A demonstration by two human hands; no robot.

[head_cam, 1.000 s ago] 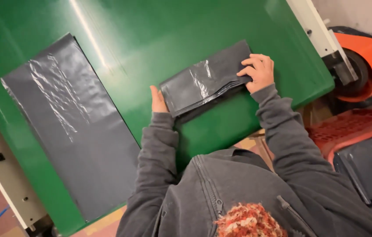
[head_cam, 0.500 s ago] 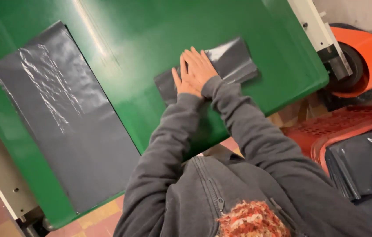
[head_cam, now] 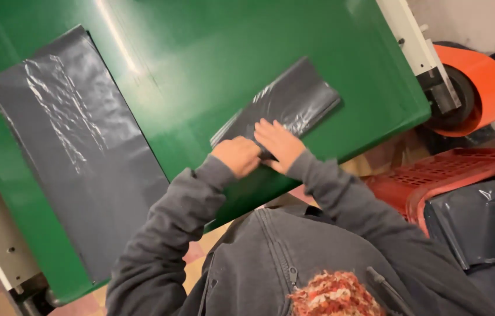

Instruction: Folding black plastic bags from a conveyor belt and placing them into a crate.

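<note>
**Two hands press on a folded black plastic bag at the edge of a green table**

Seen from above, a person in a grey hooded top leans over a sloping green table (head_cam: 200,70) that fills most of the frame. Both arms reach up from the bottom centre to a folded black plastic bag (head_cam: 285,102), which lies just right of centre, near the table's lower edge, angled up toward the right.

The left hand (head_cam: 237,155) sits at the bag's lower left end, fingers curled under into a loose fist, knuckles up, resting on the bag's corner; whether it pinches the plastic cannot be told. The right hand (head_cam: 279,143) lies just beside it, touching it, palm down with fingers spread flat on the bag, pressing rather than gripping.

A second, much larger black plastic bag (head_cam: 78,152) lies spread flat on the left of the frame, well apart from the hands, its surface wrinkled and shiny.

At the upper right, past the table's edge, stands an orange roll (head_cam: 481,82) on a metal mount. Below it, at the right edge, is a red plastic crate (head_cam: 434,175) with more dark plastic bags (head_cam: 478,222) beside it.
</note>
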